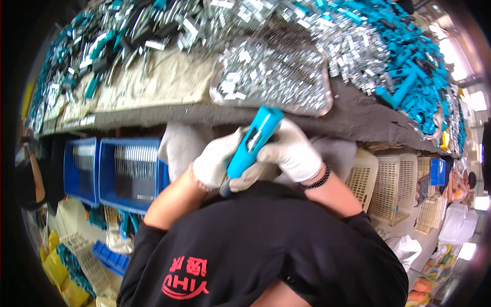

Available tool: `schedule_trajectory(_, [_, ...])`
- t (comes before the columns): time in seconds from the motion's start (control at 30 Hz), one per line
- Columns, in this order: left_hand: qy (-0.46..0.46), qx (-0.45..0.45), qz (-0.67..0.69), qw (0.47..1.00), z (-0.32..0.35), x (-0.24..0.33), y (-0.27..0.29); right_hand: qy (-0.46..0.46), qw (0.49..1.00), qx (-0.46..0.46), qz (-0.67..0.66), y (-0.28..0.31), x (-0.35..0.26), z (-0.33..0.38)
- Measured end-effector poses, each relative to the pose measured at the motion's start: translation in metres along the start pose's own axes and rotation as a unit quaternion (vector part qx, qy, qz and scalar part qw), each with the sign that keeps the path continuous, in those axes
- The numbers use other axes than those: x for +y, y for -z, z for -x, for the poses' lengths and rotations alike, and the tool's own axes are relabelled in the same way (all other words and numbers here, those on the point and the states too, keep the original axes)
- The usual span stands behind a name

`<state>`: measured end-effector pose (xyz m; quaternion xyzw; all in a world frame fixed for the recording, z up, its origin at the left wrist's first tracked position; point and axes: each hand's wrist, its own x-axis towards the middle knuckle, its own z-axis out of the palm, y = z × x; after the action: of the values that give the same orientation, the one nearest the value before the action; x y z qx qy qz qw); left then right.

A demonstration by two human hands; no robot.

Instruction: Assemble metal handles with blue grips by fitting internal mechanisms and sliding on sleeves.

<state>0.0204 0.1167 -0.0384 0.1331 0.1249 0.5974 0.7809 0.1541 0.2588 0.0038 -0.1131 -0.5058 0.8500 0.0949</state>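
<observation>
Clearly, one blue-green handle is held by two white-gloved hands, tilted with its upper end to the right, before the near edge of the tabletop. The left hand has its grip clamped on the handle's lower part; the right hand has its grip closed on the handle's right side, thumb and fingers against it. One long slot runs along the handle; a small dark tip shows at its lower end, perhaps a separate part, though blur makes that uncertain. One black bracelet circles the right wrist. On the tabletop lie one tray of silvery metal pieces, too many to count, and one heap of blue-green pieces at far right. Below, two blue bins stand left, and at least two pale crates right.
</observation>
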Motion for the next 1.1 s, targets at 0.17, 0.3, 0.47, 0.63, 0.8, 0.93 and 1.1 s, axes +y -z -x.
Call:
schedule_trajectory(0.17, [-0.239,0.172,-0.253,0.922,-0.004,0.016,-0.033,-0.018,0.993,0.023,0.116,-0.022,0.009,0.0])
schedule_trajectory(0.3, [-0.272,0.181,-0.135,0.935,-0.005,0.029,-0.036,-0.142,0.944,-0.193,0.225,-0.025,0.016,-0.017])
schedule_trajectory(0.47, [-0.359,0.178,-0.132,0.907,0.016,0.054,-0.027,-0.06,0.933,-0.059,0.35,-0.058,0.025,-0.04])
schedule_trajectory(0.63, [-0.417,0.17,-0.113,0.886,0.047,0.06,-0.013,-0.029,0.888,-0.094,0.45,-0.08,0.033,-0.058])
schedule_trajectory(0.8, [-0.474,0.16,-0.099,0.86,0.073,0.064,-0.001,-0.295,0.867,-0.204,-0.346,-0.095,0.068,-0.072])
schedule_trajectory(0.93, [-0.494,0.2,-0.113,0.839,0.088,0.066,0.004,-0.09,0.993,-0.074,-0.028,-0.106,0.079,-0.084])
schedule_trajectory(1.1, [-0.566,0.268,-0.173,0.76,0.104,0.079,-0.004,0.204,0.816,-0.072,0.536,-0.116,0.079,-0.105])
